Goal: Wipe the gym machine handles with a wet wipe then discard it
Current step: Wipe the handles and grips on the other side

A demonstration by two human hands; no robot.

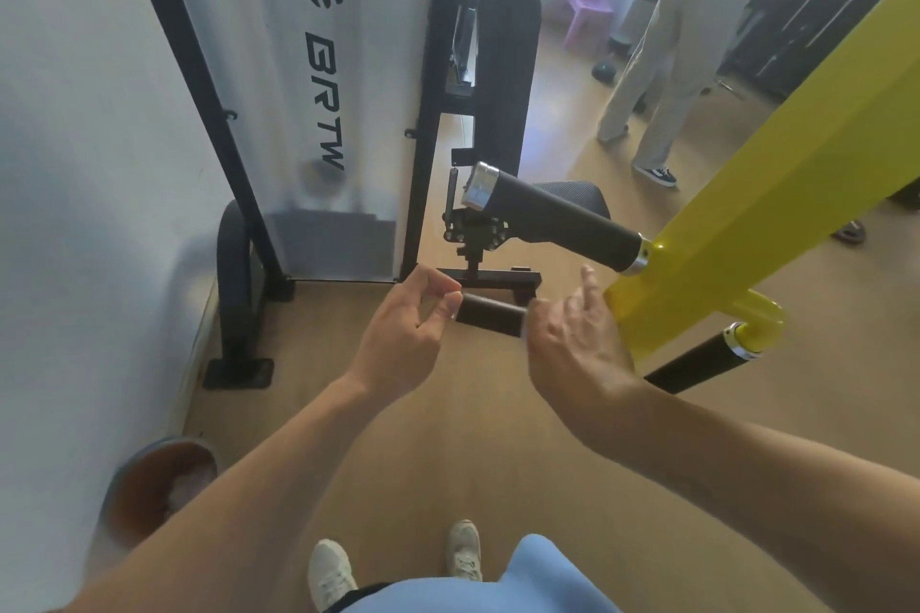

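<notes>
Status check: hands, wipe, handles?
Left hand open, fingers curled; right hand open. No wipe visible. Upper handle untouched. Bystander behind, clear.

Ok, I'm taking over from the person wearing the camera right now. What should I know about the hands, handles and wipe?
Left hand: fingers curled towards the thumb, no wipe visible in it.
Right hand: open, empty, near the yellow arm.
Upper handle and lower handle: neither is being touched.
Bin: on the floor to the left, with something white inside. I cannot tell if it is the wipe.
Done or left: unclear. Check the bin. If the wipe isn't there, fetch one and wipe both handles.
</notes>
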